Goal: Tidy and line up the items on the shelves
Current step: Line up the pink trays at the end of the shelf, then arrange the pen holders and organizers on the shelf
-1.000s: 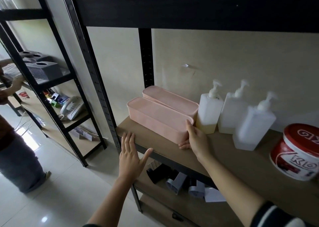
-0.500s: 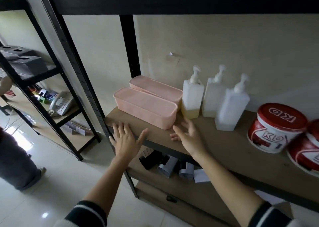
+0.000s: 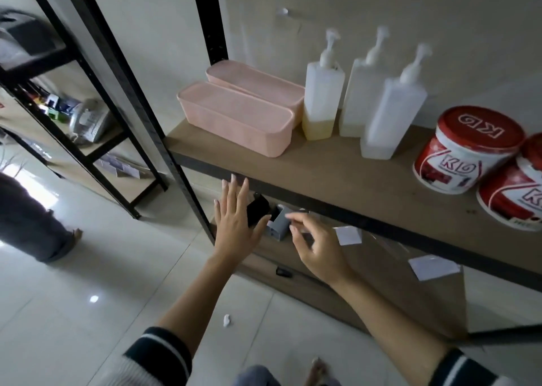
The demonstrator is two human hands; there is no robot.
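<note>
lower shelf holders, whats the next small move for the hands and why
Probably take hold of the grey holder with the right hand: both hands are empty below the upper shelf, and the black holder and grey one sit askew.

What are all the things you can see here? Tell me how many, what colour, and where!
pink bins: 2, pink, side by side at the left end of the wooden shelf
pump bottles: 3, white and see-through, one with yellow liquid at its bottom, right of the bins
tubs: 2, red and white with red lids, right end of the shelf
small holders: 1 black and 1 grey showing, on the lower shelf behind the hands
paper cards: 2, white, on the lower shelf
telephone: 1, pale, on the other rack to the left
scrap: 1, white, on the floor
left hand: 1, fingers straight, below the shelf edge
right hand: 1, fingers loosely curled, holds nothing
</note>
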